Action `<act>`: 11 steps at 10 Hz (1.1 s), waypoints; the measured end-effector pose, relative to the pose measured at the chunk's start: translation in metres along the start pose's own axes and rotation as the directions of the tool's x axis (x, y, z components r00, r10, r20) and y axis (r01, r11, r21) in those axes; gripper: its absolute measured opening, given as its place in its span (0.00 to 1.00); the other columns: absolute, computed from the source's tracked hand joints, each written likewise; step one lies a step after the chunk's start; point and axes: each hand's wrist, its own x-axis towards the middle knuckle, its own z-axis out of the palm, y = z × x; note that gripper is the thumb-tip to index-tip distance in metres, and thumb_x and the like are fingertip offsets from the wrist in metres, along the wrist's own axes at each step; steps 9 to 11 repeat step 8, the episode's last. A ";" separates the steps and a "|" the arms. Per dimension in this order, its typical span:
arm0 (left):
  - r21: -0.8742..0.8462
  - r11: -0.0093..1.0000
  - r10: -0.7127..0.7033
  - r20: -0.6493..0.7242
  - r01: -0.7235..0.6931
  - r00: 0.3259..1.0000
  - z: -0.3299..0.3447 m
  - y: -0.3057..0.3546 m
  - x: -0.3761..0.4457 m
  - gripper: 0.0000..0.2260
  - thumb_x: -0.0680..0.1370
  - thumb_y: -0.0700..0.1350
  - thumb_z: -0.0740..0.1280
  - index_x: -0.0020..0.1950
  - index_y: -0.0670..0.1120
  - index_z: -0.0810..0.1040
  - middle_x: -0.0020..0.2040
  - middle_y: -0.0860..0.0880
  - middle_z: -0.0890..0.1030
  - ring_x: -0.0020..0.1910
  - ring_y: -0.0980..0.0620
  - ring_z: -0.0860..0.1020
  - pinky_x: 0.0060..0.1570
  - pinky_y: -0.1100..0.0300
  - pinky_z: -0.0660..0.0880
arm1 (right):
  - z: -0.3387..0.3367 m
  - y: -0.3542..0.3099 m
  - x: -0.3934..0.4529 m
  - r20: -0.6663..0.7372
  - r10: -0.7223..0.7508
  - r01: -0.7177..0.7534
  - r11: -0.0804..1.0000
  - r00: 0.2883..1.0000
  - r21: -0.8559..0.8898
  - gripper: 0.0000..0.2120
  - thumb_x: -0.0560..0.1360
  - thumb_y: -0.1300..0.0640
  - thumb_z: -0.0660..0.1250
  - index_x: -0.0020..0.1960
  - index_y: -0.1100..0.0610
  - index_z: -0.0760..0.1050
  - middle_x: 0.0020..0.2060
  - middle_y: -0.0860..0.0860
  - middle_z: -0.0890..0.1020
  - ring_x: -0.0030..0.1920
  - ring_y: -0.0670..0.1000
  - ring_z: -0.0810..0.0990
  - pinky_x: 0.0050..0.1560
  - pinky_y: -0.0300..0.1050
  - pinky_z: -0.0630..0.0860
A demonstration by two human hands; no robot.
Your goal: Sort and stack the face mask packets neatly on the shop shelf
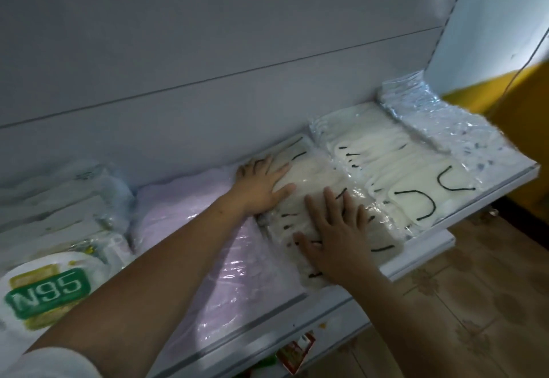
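Note:
A clear packet of cream masks with black ear loops (309,187) lies on the white shop shelf (416,261), in the middle of the row. My left hand (261,184) presses flat on its far left part, fingers straight. My right hand (335,235) lies flat on its near part, fingers spread. To its right lies a packet of white masks with black loops (401,169), and past that a crinkled clear packet (439,119) at the shelf's end. A lilac packet (208,241) lies to the left, partly under my left forearm.
At the far left sit clear packets (59,199) and a white packet with a green N95 label (47,291). The grey back panel (208,50) rises behind the shelf. A lower shelf holds a red-and-white box (297,351). Patterned floor tiles (475,303) and a yellow wall (505,95) are on the right.

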 end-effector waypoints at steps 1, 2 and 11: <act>0.031 0.999 -0.021 -0.023 0.021 1.000 0.001 -0.013 0.013 0.39 0.68 0.77 0.38 0.79 0.68 0.48 0.83 0.48 0.49 0.80 0.40 0.51 0.76 0.41 0.51 | 0.007 -0.015 0.001 -0.029 -0.059 0.061 0.997 0.998 0.057 0.39 0.75 0.29 0.49 0.80 0.49 0.55 0.79 0.60 0.55 0.77 0.70 0.50 0.73 0.73 0.50; 0.065 0.997 -0.028 -0.084 0.033 0.996 -0.005 -0.015 0.016 0.41 0.69 0.75 0.37 0.81 0.62 0.50 0.83 0.49 0.50 0.80 0.42 0.52 0.77 0.44 0.51 | 0.012 -0.023 0.009 -0.067 -0.028 0.034 0.996 0.997 0.086 0.38 0.76 0.31 0.50 0.80 0.50 0.54 0.79 0.61 0.51 0.78 0.69 0.47 0.74 0.72 0.47; -0.107 0.994 -0.030 -0.187 0.010 0.982 -0.029 0.025 -0.001 0.43 0.72 0.72 0.42 0.81 0.51 0.59 0.81 0.47 0.58 0.80 0.48 0.56 0.77 0.53 0.52 | -0.033 0.012 0.025 -0.168 -0.038 0.092 0.940 0.985 0.328 0.39 0.76 0.34 0.42 0.79 0.55 0.56 0.79 0.57 0.57 0.79 0.57 0.53 0.78 0.55 0.46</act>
